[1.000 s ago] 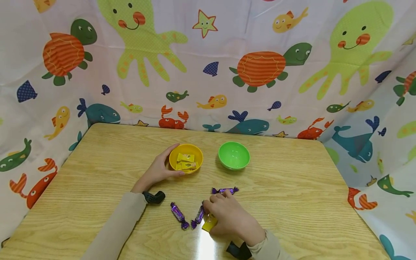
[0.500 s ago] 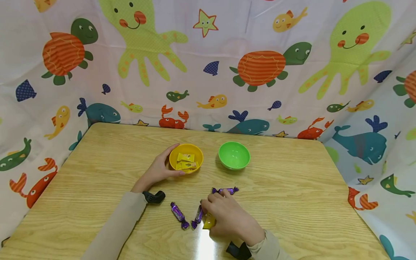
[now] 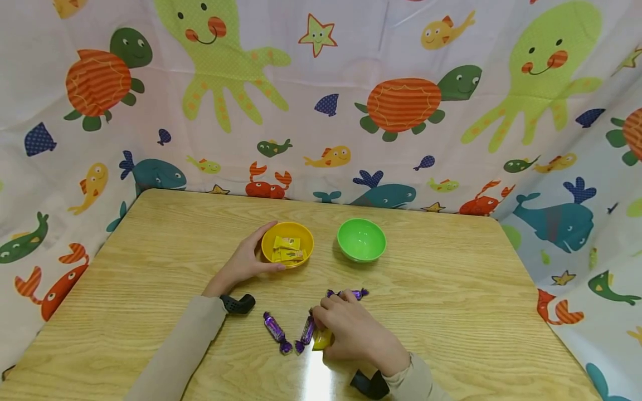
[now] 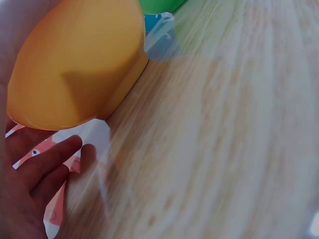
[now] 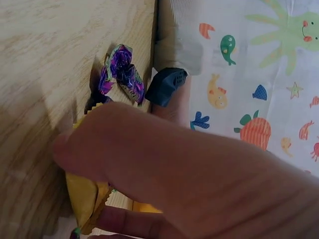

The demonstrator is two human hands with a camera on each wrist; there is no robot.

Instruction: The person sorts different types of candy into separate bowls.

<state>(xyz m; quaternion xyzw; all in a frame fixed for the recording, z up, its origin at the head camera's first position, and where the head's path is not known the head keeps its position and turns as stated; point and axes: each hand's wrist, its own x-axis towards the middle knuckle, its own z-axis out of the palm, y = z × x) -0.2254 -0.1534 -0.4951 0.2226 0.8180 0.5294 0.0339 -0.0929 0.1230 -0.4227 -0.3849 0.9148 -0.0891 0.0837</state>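
My left hand (image 3: 244, 262) holds the yellow bowl (image 3: 288, 229) at its left side, thumb along the near rim and index finger at the far rim. Several small yellow-wrapped candies (image 3: 287, 243) lie inside. In the left wrist view, other fingers (image 4: 52, 157) extend below the bowl's wall. My right hand (image 3: 356, 331) is low over the table, its thumb and fingers pinching a yellow-wrapped candy (image 5: 82, 194), partly hidden by the hand. Around it lie purple-wrapped candies: one at left (image 3: 274, 327), one beside the fingertips (image 3: 307, 332), one just beyond the knuckles (image 3: 359, 293).
A green bowl (image 3: 361, 239) with nothing in it stands right of the yellow one. The wooden table (image 3: 451, 278) is bordered at the back and sides by a sea-animal curtain (image 3: 301, 72). Dark bands sit on both wrists.
My right hand shifts very slightly while the yellow-wrapped candy under its fingers turns and tilts a little. The left hand and both bowls stay put.
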